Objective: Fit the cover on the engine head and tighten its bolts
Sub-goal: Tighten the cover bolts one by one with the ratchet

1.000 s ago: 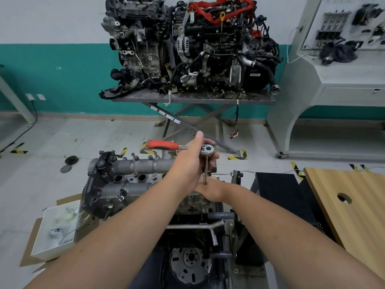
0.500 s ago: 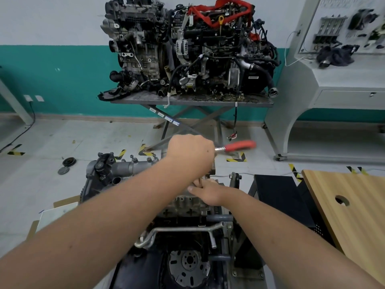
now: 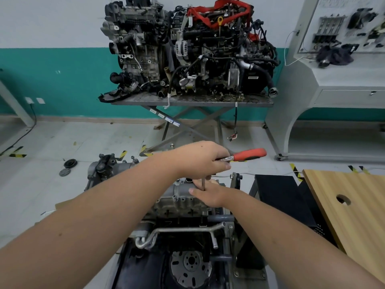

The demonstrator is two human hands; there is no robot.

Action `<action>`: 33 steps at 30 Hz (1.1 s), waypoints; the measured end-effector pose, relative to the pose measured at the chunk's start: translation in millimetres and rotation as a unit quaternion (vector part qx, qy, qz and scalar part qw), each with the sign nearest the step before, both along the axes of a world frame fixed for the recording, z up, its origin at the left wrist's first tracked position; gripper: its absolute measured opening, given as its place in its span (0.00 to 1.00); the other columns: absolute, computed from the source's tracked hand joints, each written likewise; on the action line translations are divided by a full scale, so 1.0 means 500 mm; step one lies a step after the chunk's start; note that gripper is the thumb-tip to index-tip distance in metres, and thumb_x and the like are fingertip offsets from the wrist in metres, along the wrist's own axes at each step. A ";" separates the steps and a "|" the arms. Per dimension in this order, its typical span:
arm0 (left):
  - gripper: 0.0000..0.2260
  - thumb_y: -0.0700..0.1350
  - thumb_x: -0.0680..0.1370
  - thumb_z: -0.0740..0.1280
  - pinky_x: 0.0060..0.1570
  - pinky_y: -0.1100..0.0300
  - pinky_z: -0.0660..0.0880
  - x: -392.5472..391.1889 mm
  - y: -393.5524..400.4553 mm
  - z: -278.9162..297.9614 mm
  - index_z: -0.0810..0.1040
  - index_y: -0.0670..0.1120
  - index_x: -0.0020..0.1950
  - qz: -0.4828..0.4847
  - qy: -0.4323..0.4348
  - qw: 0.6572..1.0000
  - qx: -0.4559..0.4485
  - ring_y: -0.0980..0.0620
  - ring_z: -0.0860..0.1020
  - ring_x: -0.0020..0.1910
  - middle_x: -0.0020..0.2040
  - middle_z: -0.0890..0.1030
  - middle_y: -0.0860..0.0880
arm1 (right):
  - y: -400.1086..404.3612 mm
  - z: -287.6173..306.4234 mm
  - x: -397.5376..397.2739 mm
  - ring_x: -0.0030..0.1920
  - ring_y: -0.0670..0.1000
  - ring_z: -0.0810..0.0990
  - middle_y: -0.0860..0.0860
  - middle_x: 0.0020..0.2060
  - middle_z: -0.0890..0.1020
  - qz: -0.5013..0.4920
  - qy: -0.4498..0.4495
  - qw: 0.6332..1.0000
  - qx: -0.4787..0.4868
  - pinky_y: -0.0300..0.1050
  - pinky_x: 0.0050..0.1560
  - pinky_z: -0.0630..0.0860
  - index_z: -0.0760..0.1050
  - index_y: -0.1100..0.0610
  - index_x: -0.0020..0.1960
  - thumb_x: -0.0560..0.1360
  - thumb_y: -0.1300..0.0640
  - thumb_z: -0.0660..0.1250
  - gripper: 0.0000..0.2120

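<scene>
A grey aluminium cover (image 3: 183,197) lies on top of the engine head in front of me, largely hidden by my forearms. My left hand (image 3: 200,159) grips the head of a ratchet wrench (image 3: 248,154) whose red handle points right. From the ratchet a thin steel extension bar (image 3: 203,184) drops down to the cover's right end. My right hand (image 3: 210,195) rests on the cover there, with thumb and fingers pinching the lower part of the bar. The bolt under the socket is hidden.
The engine sits on a stand with its flywheel (image 3: 188,268) facing me. A wooden table (image 3: 350,207) is at right, a second engine (image 3: 187,49) on a scissor table beyond, a grey training bench (image 3: 333,80) at far right. Small round parts (image 3: 69,163) lie on the floor left.
The ratchet's red handle has swung from pointing left to pointing right. My left hand stayed on its head and my right hand stayed low on the extension bar.
</scene>
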State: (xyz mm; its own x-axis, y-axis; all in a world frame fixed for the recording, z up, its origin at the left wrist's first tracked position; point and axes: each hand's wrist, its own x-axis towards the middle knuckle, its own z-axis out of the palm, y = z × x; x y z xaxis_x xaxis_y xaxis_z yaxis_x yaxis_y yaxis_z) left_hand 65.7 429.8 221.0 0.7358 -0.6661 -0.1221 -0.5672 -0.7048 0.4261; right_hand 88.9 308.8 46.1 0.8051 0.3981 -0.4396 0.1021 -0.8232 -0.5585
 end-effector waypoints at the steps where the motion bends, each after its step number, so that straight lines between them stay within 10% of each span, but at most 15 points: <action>1: 0.10 0.52 0.83 0.63 0.37 0.56 0.77 -0.001 0.000 0.007 0.77 0.47 0.47 -0.005 0.002 1.000 0.009 0.53 0.81 0.37 0.40 0.80 0.48 | 0.000 0.001 -0.001 0.79 0.58 0.48 0.56 0.79 0.54 -0.002 0.000 1.000 0.001 0.62 0.75 0.54 0.58 0.51 0.76 0.79 0.35 0.51 0.31; 4: 0.11 0.52 0.82 0.64 0.44 0.48 0.79 0.003 0.004 0.016 0.78 0.49 0.45 -0.008 0.019 1.000 0.005 0.48 0.81 0.39 0.40 0.81 0.47 | -0.001 -0.001 -0.002 0.79 0.56 0.46 0.54 0.79 0.55 -0.008 0.003 1.000 0.007 0.60 0.75 0.53 0.58 0.48 0.76 0.79 0.35 0.51 0.30; 7: 0.11 0.52 0.83 0.63 0.30 0.57 0.74 -0.003 0.006 -0.007 0.76 0.49 0.44 0.066 0.155 0.979 -0.116 0.53 0.75 0.29 0.32 0.76 0.52 | 0.002 0.001 -0.004 0.78 0.57 0.51 0.53 0.77 0.59 0.004 -0.022 1.000 0.007 0.60 0.75 0.55 0.57 0.45 0.77 0.80 0.37 0.51 0.28; 10: 0.11 0.50 0.84 0.60 0.23 0.64 0.59 -0.001 0.001 -0.036 0.70 0.49 0.44 0.209 0.364 0.847 -0.328 0.56 0.67 0.26 0.30 0.71 0.54 | 0.002 0.004 -0.006 0.71 0.55 0.60 0.53 0.69 0.66 -0.001 -0.013 1.000 0.013 0.59 0.74 0.59 0.63 0.42 0.73 0.81 0.37 0.52 0.23; 13: 0.10 0.50 0.85 0.59 0.22 0.65 0.59 0.010 -0.013 -0.050 0.69 0.49 0.45 0.347 0.397 0.699 -0.483 0.57 0.67 0.25 0.29 0.72 0.53 | 0.002 0.006 -0.005 0.75 0.57 0.58 0.56 0.72 0.63 -0.036 0.019 0.999 0.020 0.54 0.72 0.59 0.67 0.41 0.66 0.80 0.36 0.53 0.18; 19: 0.07 0.43 0.80 0.56 0.30 0.61 0.62 -0.008 -0.008 -0.070 0.73 0.46 0.47 0.312 0.455 0.525 -0.648 0.53 0.71 0.28 0.33 0.75 0.50 | 0.004 -0.001 0.003 0.77 0.56 0.52 0.56 0.75 0.60 -0.028 0.020 0.999 0.031 0.57 0.73 0.55 0.65 0.42 0.72 0.80 0.37 0.52 0.23; 23: 0.08 0.41 0.80 0.55 0.33 0.60 0.63 -0.013 -0.012 -0.078 0.73 0.47 0.47 0.304 0.450 0.515 -0.663 0.53 0.72 0.29 0.34 0.75 0.50 | 0.007 -0.001 0.004 0.74 0.58 0.60 0.56 0.70 0.65 -0.039 0.019 0.999 0.022 0.59 0.73 0.61 0.70 0.43 0.62 0.78 0.36 0.53 0.19; 30: 0.07 0.36 0.80 0.55 0.28 0.63 0.64 -0.017 -0.006 -0.064 0.70 0.46 0.52 0.292 0.444 0.595 -0.603 0.53 0.71 0.27 0.34 0.75 0.50 | 0.006 0.000 0.002 0.72 0.56 0.62 0.55 0.68 0.67 -0.035 0.014 0.999 0.032 0.59 0.73 0.62 0.72 0.43 0.62 0.78 0.36 0.55 0.19; 33: 0.08 0.35 0.80 0.55 0.30 0.61 0.62 -0.020 -0.004 -0.058 0.70 0.46 0.53 0.273 0.444 0.625 -0.581 0.53 0.70 0.27 0.35 0.75 0.50 | 0.008 -0.010 0.007 0.59 0.53 0.66 0.51 0.55 0.67 -0.043 0.011 0.998 0.034 0.55 0.69 0.66 0.64 0.39 0.39 0.79 0.37 0.56 0.11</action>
State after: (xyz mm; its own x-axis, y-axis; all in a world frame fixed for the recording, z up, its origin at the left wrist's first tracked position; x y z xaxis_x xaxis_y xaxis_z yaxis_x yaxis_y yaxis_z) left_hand 55.7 428.0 192.1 0.8785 -0.3633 -0.3102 0.4455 0.3885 0.8066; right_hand 92.4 312.6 40.9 0.8284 0.3579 -0.4310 0.0206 -0.7883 -0.6150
